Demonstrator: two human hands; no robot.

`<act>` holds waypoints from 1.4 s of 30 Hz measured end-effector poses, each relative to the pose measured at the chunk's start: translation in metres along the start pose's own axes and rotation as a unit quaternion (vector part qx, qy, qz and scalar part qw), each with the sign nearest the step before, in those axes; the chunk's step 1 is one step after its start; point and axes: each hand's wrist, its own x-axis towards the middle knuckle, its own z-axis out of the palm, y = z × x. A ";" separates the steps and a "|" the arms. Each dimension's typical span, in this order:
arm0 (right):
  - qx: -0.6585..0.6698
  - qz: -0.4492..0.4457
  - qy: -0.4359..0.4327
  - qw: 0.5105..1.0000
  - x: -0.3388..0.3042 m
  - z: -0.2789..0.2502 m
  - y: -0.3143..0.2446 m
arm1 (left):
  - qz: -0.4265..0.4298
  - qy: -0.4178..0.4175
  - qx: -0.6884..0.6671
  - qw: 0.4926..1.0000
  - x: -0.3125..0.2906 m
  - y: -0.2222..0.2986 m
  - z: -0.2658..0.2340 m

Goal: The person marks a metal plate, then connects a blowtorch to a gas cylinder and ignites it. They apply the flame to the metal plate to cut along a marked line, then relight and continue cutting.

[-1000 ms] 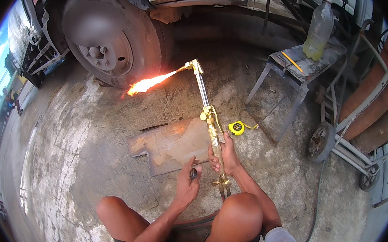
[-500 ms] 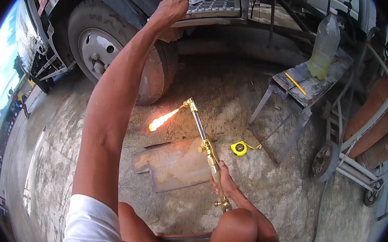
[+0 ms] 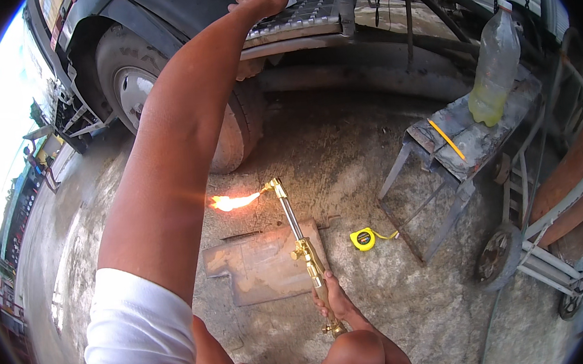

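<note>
My right hand is wrapped round the lower handle of a brass cutting torch. The torch stands upright, and a bright orange flame burns leftward from its head. Below the flame lies a flat rusty steel plate on the concrete, partly behind the torch. My left arm stretches far up, and my left hand is over the truck's tread-patterned metal step. Its fingers look bent; what they hold is hidden. A small white box shows at the hand's right edge. A yellow tape measure sits right of the plate.
A worn low stand at the right carries a plastic bottle of yellowish liquid and a yellow pencil-like stick. Beyond it is a wheeled metal cart. A truck tyre stands ahead; another person is far left.
My left hand has shifted over the small white box, and the dark stick-like object in it no longer shows. The torch head and flame sit lower in view. My head view has moved slightly.
</note>
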 end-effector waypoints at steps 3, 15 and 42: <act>0.006 0.001 0.008 1.000 -0.003 -0.005 0.000 | -0.117 0.046 -0.084 0.989 -0.018 0.029 0.003; 0.023 -0.031 0.053 0.998 -0.025 -0.019 -0.005 | 0.085 0.207 -0.313 0.923 -0.260 0.067 -0.100; 0.124 -0.070 0.048 0.989 -0.050 0.019 -0.011 | -0.233 -0.341 -0.720 0.557 -0.721 0.174 0.071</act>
